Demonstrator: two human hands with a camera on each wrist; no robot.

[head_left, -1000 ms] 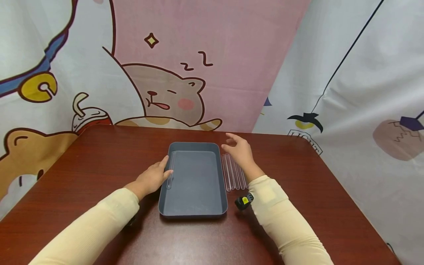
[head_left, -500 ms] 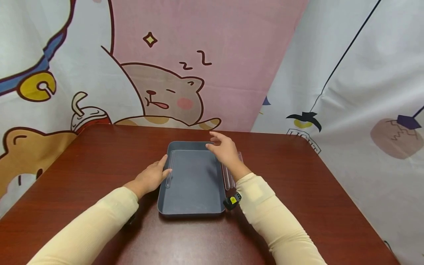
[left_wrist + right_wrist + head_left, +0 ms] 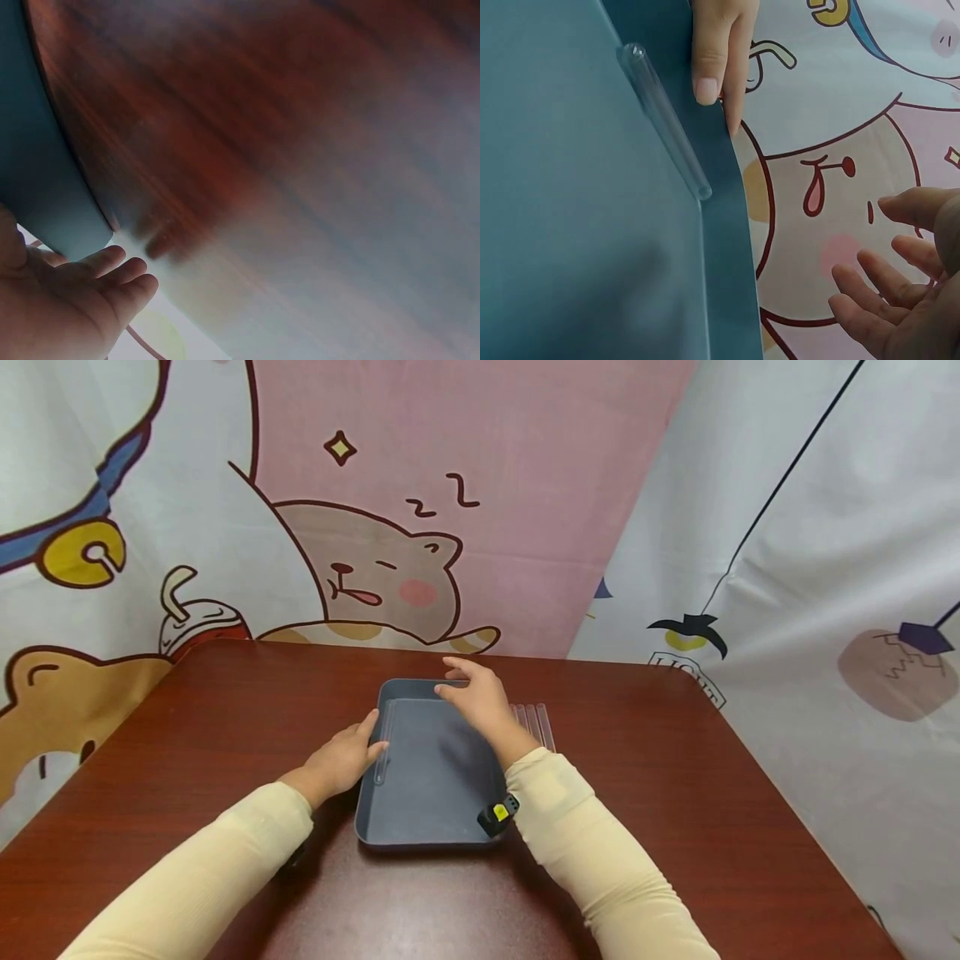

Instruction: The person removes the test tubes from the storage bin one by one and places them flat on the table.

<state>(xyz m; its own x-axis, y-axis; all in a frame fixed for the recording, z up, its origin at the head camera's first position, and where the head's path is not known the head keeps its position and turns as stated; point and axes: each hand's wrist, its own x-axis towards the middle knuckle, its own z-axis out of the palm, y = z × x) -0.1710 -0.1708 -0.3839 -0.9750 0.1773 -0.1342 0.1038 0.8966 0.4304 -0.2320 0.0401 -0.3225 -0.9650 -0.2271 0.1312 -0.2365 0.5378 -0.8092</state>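
Note:
A grey rectangular tray [image 3: 405, 835] lies on the table, with one clear test tube [image 3: 664, 120] inside along its left wall. My left hand [image 3: 337, 764] holds the tray's left rim, thumb over the inside and fingers along the outer wall. Above the tray's far right part hovers my right hand [image 3: 476, 697], its fingers spread and loosely bent, nothing between them in the right wrist view. Several more clear tubes [image 3: 534, 720] lie side by side on the table just right of the tray, partly hidden by my right forearm.
The dark red-brown wooden table [image 3: 660, 793] reaches back to a curtain [image 3: 525, 527] printed with cartoon animals. A black wrist device [image 3: 497, 814] with a yellow patch sits under my right cuff and overlaps the tray's near right corner in the head view.
My right hand has moved left from beside the row of tubes to over the tray. The left hand and the tube inside the tray have stayed in place.

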